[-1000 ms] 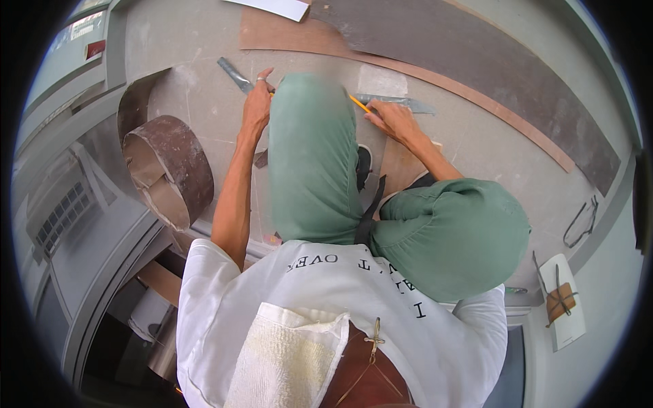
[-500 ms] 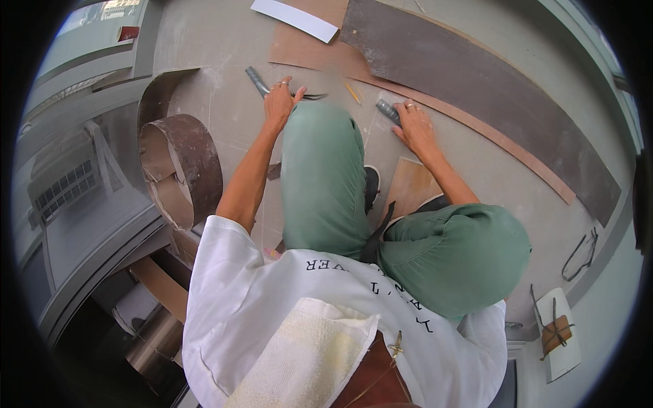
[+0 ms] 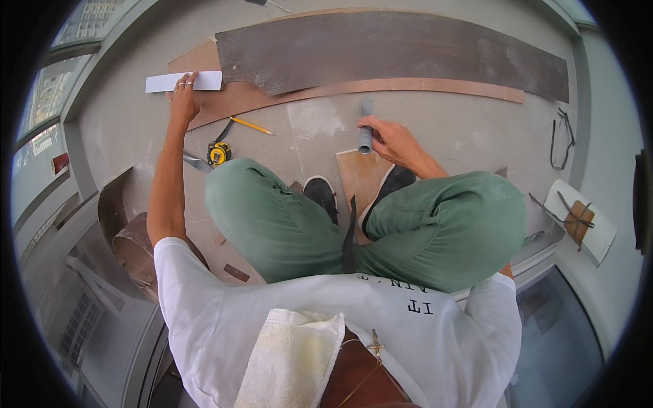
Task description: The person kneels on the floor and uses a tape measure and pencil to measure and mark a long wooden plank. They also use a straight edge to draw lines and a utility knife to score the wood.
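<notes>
At the far left, my left hand [image 3: 182, 102] lies over a white strip [image 3: 158, 83], its fingers stretched onto the surface. The strip rests partly on a tan sheet [image 3: 211, 107]. In front of my knees, my right hand [image 3: 391, 139] is closed around a short grey tube [image 3: 366, 139], whose round hollow end faces me. A yellow and black tape measure [image 3: 218, 154] sits by my left knee, next to a metal blade-like piece [image 3: 197, 162] partly hidden by it. A yellow pencil [image 3: 252, 126] lies beyond.
A long dark brown sheet [image 3: 394, 51] stretches across the far floor. Between my shoes stands a tan board [image 3: 354, 166]. Curled brown sheet [image 3: 132, 248] material sits at left. Cords [image 3: 563, 139] and a white panel with a tied brown bundle [image 3: 578, 223] are at right.
My left hand has gone from beside my left knee to the white strip. My right hand still holds the grey tube, now turned more upright in view. The view has swung round.
</notes>
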The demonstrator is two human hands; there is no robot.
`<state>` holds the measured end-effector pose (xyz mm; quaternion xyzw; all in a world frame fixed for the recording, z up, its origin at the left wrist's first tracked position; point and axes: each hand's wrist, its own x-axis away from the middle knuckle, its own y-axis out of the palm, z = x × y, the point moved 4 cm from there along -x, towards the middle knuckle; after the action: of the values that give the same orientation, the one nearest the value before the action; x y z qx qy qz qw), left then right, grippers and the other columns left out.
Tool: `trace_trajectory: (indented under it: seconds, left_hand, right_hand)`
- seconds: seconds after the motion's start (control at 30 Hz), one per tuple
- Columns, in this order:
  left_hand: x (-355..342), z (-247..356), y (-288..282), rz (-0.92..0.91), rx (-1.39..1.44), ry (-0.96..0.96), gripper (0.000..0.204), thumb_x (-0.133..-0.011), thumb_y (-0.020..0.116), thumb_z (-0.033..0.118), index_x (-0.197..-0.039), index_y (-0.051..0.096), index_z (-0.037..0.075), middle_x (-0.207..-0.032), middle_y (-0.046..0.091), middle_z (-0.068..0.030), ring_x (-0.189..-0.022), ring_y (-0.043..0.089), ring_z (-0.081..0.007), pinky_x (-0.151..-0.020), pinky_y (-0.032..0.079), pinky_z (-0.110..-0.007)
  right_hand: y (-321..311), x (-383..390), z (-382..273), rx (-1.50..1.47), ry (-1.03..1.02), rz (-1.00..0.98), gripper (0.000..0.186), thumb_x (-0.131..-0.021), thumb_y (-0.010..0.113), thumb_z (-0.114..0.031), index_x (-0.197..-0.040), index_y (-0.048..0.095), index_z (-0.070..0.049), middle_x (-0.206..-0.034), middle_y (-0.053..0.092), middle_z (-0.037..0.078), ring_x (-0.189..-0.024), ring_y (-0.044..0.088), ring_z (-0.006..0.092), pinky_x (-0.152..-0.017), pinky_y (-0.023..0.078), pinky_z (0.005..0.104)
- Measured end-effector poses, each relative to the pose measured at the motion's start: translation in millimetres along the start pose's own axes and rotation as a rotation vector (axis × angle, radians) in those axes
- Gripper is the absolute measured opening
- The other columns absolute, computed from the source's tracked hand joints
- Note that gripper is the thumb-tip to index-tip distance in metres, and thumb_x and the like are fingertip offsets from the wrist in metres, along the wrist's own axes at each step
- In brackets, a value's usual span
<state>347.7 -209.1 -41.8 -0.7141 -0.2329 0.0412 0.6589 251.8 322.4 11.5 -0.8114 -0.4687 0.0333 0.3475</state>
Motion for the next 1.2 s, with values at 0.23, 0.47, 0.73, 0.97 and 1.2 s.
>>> trace_trajectory:
  seconds: [0.23,0.47,0.73,0.97,1.2]
  left_hand:
    - [-12.6,8.4,-12.5,0.056,-0.095,0.070,0.073,-0.078,0.074,0.011,-0.142,0.043,0.023,-0.143,0.048,-0.0067,-0.135,0.045,-0.0290,-0.112,0.032,-0.062]
    - [-9.6,14.7,-33.1,0.060,-0.162,0.156,0.063,-0.074,0.075,0.017,-0.132,0.051,0.017,-0.133,0.056,-0.0070,-0.126,0.053,-0.0256,-0.114,0.029,-0.059]
    - [89.2,-15.2,-137.5,0.412,0.086,-0.183,0.054,-0.075,0.080,0.039,-0.113,0.061,0.005,-0.089,0.069,-0.0103,-0.082,0.068,-0.0253,-0.081,0.055,-0.040]
    - [72.2,76.9,-230.3,0.259,0.814,-0.233,0.068,-0.083,0.078,0.040,-0.119,0.051,-0.011,-0.072,0.062,-0.0061,-0.069,0.063,-0.0124,-0.067,0.049,-0.025]
    - [-55.7,244.0,-120.7,-0.248,0.886,-0.006,0.081,-0.074,0.071,0.060,-0.106,0.060,-0.013,-0.075,0.071,-0.0199,-0.070,0.073,-0.0272,-0.069,0.058,-0.037]
  right_hand:
    - [-29.6,65.9,20.5,-0.947,0.470,0.334,0.037,-0.095,0.064,-0.024,-0.129,0.057,-0.011,-0.093,0.067,0.010,-0.076,0.067,0.0163,-0.066,0.053,0.0295]
    - [7.9,112.2,111.2,-0.720,0.645,0.232,0.047,-0.095,0.062,-0.026,-0.137,0.050,-0.009,-0.094,0.065,0.007,-0.074,0.063,0.0150,-0.068,0.050,0.0281]
    - [17.7,106.6,101.2,-0.351,0.575,-0.116,0.028,-0.085,0.066,-0.016,-0.107,0.053,-0.006,-0.081,0.053,0.001,-0.078,0.053,0.0158,-0.070,0.042,0.0347]
    - [18.7,41.2,66.5,-0.977,0.393,0.064,0.020,-0.093,0.068,-0.023,-0.097,0.056,-0.008,-0.085,0.054,0.001,-0.080,0.054,0.0131,-0.072,0.045,0.0293]
    - [35.1,-29.1,23.3,-1.205,0.229,0.293,0.036,-0.095,0.066,-0.026,-0.123,0.057,-0.004,-0.113,0.063,0.010,-0.098,0.063,0.0182,-0.085,0.053,0.0345]
